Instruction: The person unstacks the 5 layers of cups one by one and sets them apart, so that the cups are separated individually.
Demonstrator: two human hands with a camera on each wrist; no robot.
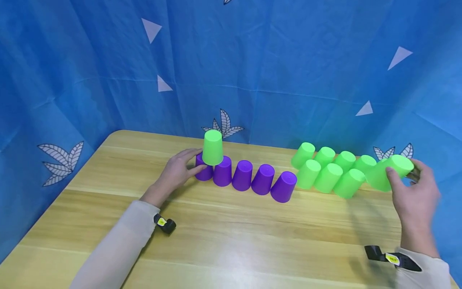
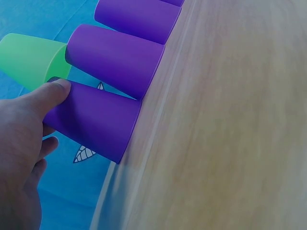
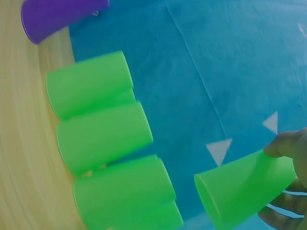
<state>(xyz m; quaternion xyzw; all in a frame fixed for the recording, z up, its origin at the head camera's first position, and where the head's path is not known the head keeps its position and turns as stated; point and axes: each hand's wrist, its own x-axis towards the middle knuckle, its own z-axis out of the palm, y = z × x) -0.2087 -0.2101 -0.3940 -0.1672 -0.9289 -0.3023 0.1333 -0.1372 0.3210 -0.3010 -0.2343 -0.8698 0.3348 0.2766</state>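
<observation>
A pale wooden table with visible grain runs across the room. Behind and to both sides hangs a creased blue cloth backdrop, printed with small white triangles and outlined leaf sprigs; one sprig shows low on the left fold.

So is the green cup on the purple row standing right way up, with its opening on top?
No, the green cup sits upside down, closed base up, atop two purple cups.
</observation>
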